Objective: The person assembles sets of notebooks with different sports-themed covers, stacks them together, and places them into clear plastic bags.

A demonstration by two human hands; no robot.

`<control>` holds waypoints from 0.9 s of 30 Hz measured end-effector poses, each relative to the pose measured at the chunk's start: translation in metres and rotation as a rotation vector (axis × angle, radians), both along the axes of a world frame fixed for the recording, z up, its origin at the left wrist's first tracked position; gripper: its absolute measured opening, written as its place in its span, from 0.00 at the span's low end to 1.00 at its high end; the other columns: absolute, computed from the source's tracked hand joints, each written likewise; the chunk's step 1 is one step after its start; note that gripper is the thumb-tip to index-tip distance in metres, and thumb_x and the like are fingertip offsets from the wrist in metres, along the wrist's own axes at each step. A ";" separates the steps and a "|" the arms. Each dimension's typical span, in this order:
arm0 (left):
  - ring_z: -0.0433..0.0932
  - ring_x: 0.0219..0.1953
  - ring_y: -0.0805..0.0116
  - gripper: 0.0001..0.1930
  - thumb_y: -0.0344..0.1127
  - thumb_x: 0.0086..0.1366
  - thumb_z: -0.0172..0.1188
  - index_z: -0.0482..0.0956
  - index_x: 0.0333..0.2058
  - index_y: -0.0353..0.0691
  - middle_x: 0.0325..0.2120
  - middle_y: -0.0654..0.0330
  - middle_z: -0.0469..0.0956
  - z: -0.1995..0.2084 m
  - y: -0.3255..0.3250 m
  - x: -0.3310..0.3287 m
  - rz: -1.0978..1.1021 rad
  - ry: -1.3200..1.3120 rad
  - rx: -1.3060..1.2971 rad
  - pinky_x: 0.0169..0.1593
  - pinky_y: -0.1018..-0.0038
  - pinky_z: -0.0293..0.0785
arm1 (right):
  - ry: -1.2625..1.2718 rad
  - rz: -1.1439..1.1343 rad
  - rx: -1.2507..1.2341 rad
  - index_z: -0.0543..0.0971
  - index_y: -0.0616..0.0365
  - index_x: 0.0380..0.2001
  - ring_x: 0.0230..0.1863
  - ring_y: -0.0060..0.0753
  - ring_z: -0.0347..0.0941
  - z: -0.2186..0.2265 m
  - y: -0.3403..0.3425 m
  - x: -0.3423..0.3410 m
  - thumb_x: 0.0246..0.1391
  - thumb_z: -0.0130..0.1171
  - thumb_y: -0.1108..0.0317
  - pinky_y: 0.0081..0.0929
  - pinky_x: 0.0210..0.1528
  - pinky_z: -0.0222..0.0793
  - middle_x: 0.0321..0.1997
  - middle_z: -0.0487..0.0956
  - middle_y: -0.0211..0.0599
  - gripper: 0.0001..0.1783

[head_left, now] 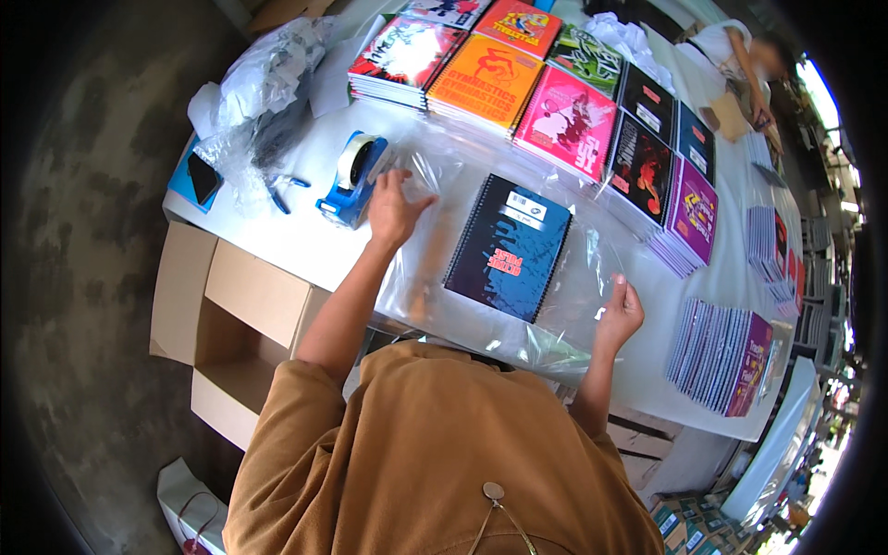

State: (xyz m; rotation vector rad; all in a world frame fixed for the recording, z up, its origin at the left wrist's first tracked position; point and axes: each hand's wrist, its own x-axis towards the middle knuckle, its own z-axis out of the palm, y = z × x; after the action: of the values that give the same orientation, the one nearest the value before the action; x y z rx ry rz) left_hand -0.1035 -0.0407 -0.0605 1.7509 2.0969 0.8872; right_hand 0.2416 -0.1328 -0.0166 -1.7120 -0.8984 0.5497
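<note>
A spiral notebook (pixel 511 250) with a dark blue cover lies on a clear plastic sheet (pixel 592 254) in front of me. My right hand (pixel 619 314) pinches the sheet's edge to the right of the notebook. My left hand (pixel 398 209) is over the sheet's left side, thumb and fingers apart, with nothing visible in them. Just left of that hand stands a blue tape dispenser (pixel 344 199) with a roll of tape (pixel 363 163) on it.
Stacked spiral notebooks (pixel 486 81) line the table's far side; another stack (pixel 719 356) stands at right. Crumpled plastic (pixel 264 83), a phone (pixel 203 176) and a blue cutter (pixel 280 196) lie at left. An open cardboard box (pixel 254 287) sits below. Another person (pixel 731 55) is at far right.
</note>
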 end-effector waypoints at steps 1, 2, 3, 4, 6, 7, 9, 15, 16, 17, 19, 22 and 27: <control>0.70 0.45 0.52 0.27 0.45 0.47 0.69 0.70 0.43 0.40 0.42 0.52 0.71 0.000 0.000 0.003 0.010 -0.001 0.001 0.47 0.64 0.68 | 0.000 0.001 0.003 0.81 0.65 0.33 0.13 0.11 0.56 0.003 0.000 -0.001 0.58 0.55 0.63 0.15 0.15 0.51 0.18 0.72 0.24 0.15; 0.69 0.47 0.51 0.27 0.50 0.49 0.65 0.72 0.44 0.40 0.43 0.50 0.70 0.000 0.000 0.006 0.028 0.043 -0.070 0.49 0.63 0.66 | 0.001 0.002 0.005 0.81 0.65 0.33 0.13 0.11 0.55 0.004 0.000 -0.001 0.58 0.54 0.63 0.14 0.15 0.50 0.18 0.73 0.24 0.15; 0.68 0.49 0.50 0.29 0.56 0.52 0.61 0.73 0.45 0.40 0.44 0.49 0.69 -0.001 0.000 0.009 0.046 0.085 -0.142 0.52 0.62 0.64 | 0.001 0.011 0.007 0.81 0.65 0.33 0.13 0.11 0.55 0.000 0.000 0.001 0.58 0.54 0.63 0.14 0.15 0.50 0.18 0.73 0.24 0.15; 0.67 0.50 0.49 0.32 0.62 0.54 0.58 0.75 0.46 0.41 0.46 0.47 0.69 -0.002 0.000 0.014 0.058 0.125 -0.216 0.54 0.60 0.63 | -0.024 0.016 0.006 0.81 0.65 0.34 0.13 0.10 0.54 -0.004 -0.002 0.004 0.58 0.54 0.61 0.14 0.15 0.49 0.21 0.75 0.25 0.16; 0.62 0.53 0.47 0.33 0.66 0.56 0.52 0.77 0.45 0.41 0.48 0.47 0.67 -0.004 -0.003 0.020 0.064 0.148 -0.161 0.56 0.57 0.58 | -0.051 0.022 0.006 0.81 0.65 0.36 0.13 0.09 0.53 -0.010 -0.001 0.007 0.59 0.54 0.60 0.14 0.16 0.48 0.23 0.76 0.26 0.17; 0.61 0.53 0.48 0.34 0.66 0.56 0.51 0.76 0.46 0.41 0.50 0.47 0.65 -0.001 -0.003 0.026 0.074 0.197 -0.121 0.55 0.58 0.59 | -0.037 0.004 0.000 0.81 0.65 0.35 0.13 0.09 0.53 -0.010 -0.002 0.007 0.59 0.54 0.60 0.14 0.15 0.47 0.22 0.75 0.24 0.17; 0.63 0.51 0.52 0.28 0.61 0.57 0.55 0.76 0.43 0.41 0.49 0.47 0.66 0.006 -0.006 0.035 0.086 0.220 -0.059 0.53 0.60 0.60 | -0.027 -0.020 -0.011 0.81 0.64 0.35 0.13 0.09 0.53 -0.011 -0.003 0.008 0.59 0.54 0.59 0.14 0.15 0.47 0.20 0.74 0.23 0.17; 0.75 0.35 0.68 0.15 0.44 0.60 0.59 0.77 0.30 0.35 0.29 0.55 0.77 -0.003 0.003 0.013 -0.304 -1.119 -0.137 0.43 0.72 0.69 | 0.166 0.113 -0.060 0.80 0.63 0.39 0.17 0.09 0.61 -0.008 -0.003 0.004 0.53 0.60 0.64 0.12 0.17 0.56 0.22 0.75 0.24 0.14; 0.75 0.35 0.68 0.15 0.44 0.60 0.59 0.77 0.30 0.35 0.29 0.55 0.77 0.005 0.000 0.010 -0.317 -1.122 -0.147 0.43 0.72 0.69 | 0.162 0.097 -0.061 0.80 0.63 0.39 0.17 0.09 0.61 -0.002 -0.004 0.001 0.53 0.60 0.64 0.12 0.17 0.56 0.22 0.75 0.24 0.14; 0.75 0.32 0.70 0.16 0.44 0.60 0.59 0.77 0.28 0.33 0.27 0.55 0.77 0.022 -0.004 0.005 -0.385 -0.868 -0.362 0.39 0.75 0.70 | 0.128 0.152 -0.112 0.80 0.63 0.38 0.17 0.09 0.61 0.006 -0.004 -0.002 0.52 0.61 0.65 0.12 0.17 0.55 0.22 0.74 0.24 0.13; 0.76 0.29 0.70 0.17 0.43 0.60 0.59 0.76 0.25 0.32 0.24 0.56 0.78 0.053 -0.009 -0.002 -0.530 -0.439 -0.670 0.36 0.75 0.71 | 0.100 0.313 -0.146 0.80 0.65 0.35 0.18 0.11 0.62 0.015 -0.002 -0.001 0.51 0.62 0.66 0.14 0.19 0.57 0.20 0.74 0.26 0.12; 0.75 0.39 0.63 0.14 0.42 0.60 0.59 0.78 0.26 0.34 0.34 0.54 0.78 0.071 -0.015 0.000 -0.646 -0.280 -0.738 0.45 0.71 0.70 | 0.014 0.508 -0.542 0.80 0.66 0.30 0.17 0.13 0.62 0.041 0.004 -0.007 0.49 0.63 0.68 0.18 0.19 0.58 0.19 0.73 0.26 0.10; 0.43 0.67 0.53 0.08 0.35 0.58 0.58 0.77 0.23 0.38 0.64 0.48 0.48 0.052 -0.011 0.043 -0.809 -0.570 -0.211 0.65 0.60 0.43 | 0.038 0.664 -0.098 0.75 0.68 0.24 0.43 0.33 0.75 0.004 0.014 -0.038 0.52 0.59 0.71 0.26 0.46 0.69 0.39 0.77 0.42 0.09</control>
State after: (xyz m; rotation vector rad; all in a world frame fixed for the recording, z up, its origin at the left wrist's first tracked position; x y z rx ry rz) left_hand -0.0607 -0.0518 -0.0084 1.7250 0.9530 0.7458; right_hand 0.2039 -0.1186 -0.0124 -1.4580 -1.4383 1.0707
